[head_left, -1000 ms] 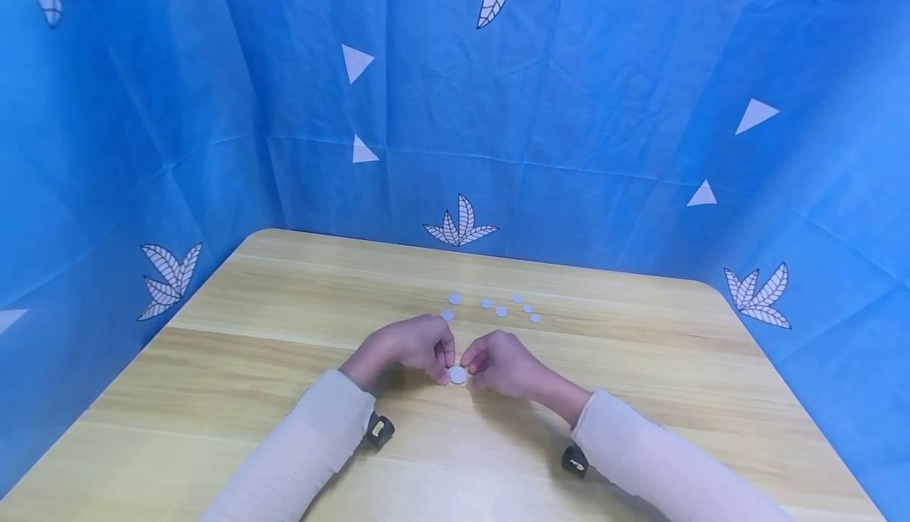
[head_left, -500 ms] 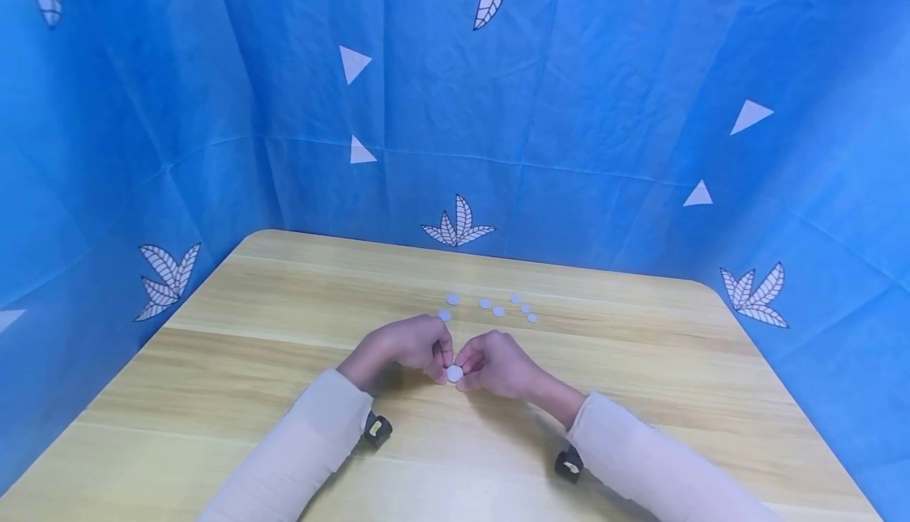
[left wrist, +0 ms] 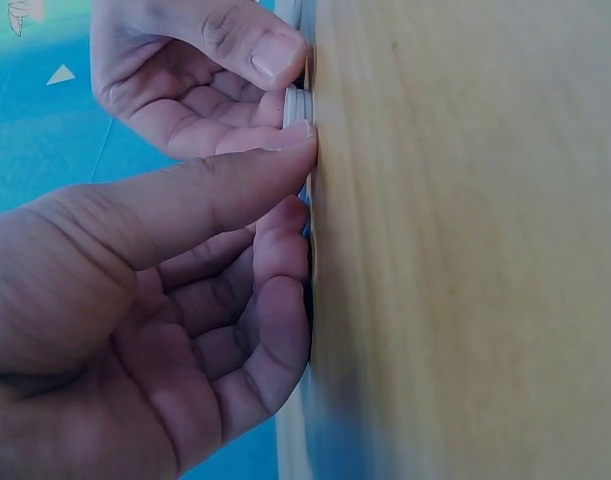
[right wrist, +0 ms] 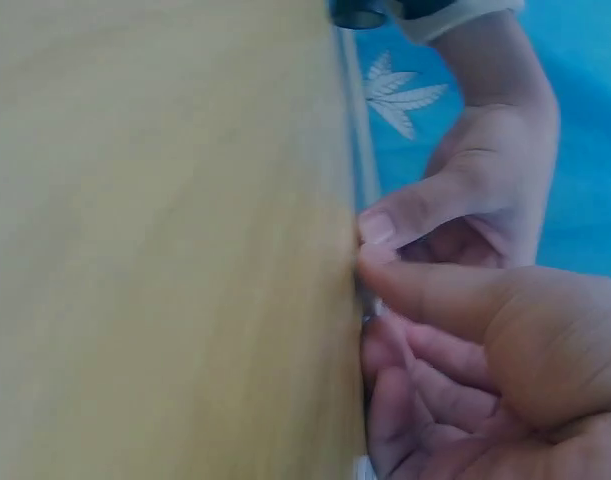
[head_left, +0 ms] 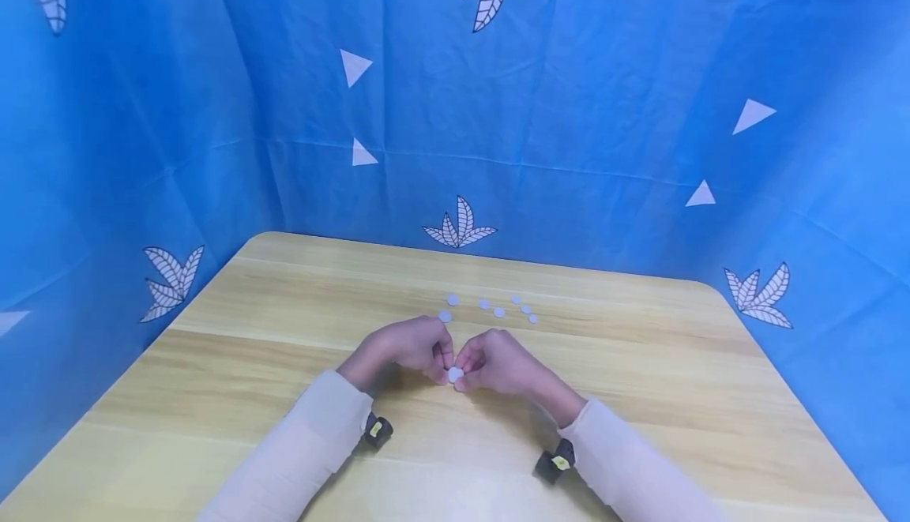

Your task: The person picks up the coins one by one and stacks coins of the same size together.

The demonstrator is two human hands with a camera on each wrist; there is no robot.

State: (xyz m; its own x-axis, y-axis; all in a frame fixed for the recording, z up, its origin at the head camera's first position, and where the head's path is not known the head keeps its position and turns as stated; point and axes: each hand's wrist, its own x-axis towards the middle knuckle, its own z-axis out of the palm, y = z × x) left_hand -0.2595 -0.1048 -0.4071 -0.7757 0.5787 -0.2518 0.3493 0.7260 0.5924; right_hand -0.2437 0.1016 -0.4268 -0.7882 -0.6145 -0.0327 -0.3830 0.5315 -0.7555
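A short stack of round white discs (head_left: 456, 374) rests on the table between both hands; its layered edge shows in the left wrist view (left wrist: 297, 108). From the left side, my left hand (head_left: 415, 347) holds it with thumb and curled fingers. My right hand (head_left: 500, 364) pinches the right side, its thumb on the near edge and a finger on the far edge. In the left wrist view the left thumb (left wrist: 215, 195) lies right against the stack. The right wrist view shows both thumbs close together, with the stack mostly hidden behind them.
Farther back on the wooden table (head_left: 284, 285) lie several flat white discs in groups: two behind the left hand (head_left: 453, 300), two in the middle (head_left: 499, 312), three at the right (head_left: 526, 309). A blue patterned curtain (head_left: 604, 72) hangs around the table's far sides.
The right fingers have closed in on the stack from the right. My right forearm and its wrist camera have swung left. The left hand and the discs at the back stay much the same.
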